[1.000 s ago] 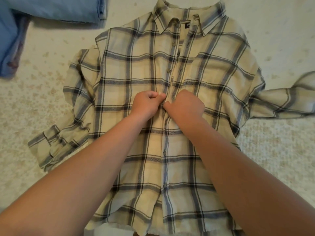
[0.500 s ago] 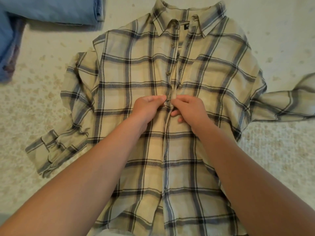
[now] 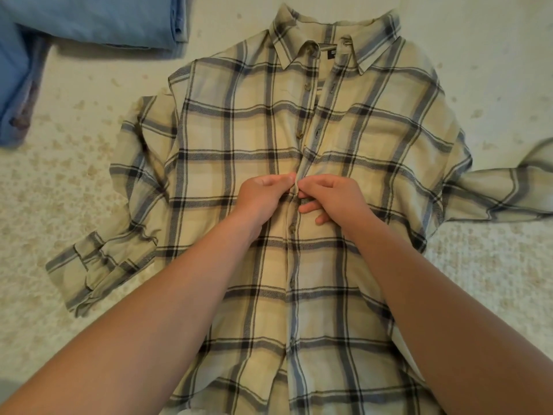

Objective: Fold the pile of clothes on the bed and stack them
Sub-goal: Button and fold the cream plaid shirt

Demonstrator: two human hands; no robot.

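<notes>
The plaid shirt [image 3: 239, 139] lies front-up, spread flat across the centre of the frame on the pale patterned bedcover [image 3: 59, 187], collar toward the top edge. One sleeve is bent at centre left; the other extends to the right edge. At frame centre, the left hand [image 3: 260, 199] and right hand [image 3: 335, 199] meet at the button placket [image 3: 311, 127], each pinching the fabric edge between thumb and curled fingers. Folded blue garments [image 3: 89, 19] lie at the upper left of the frame
</notes>
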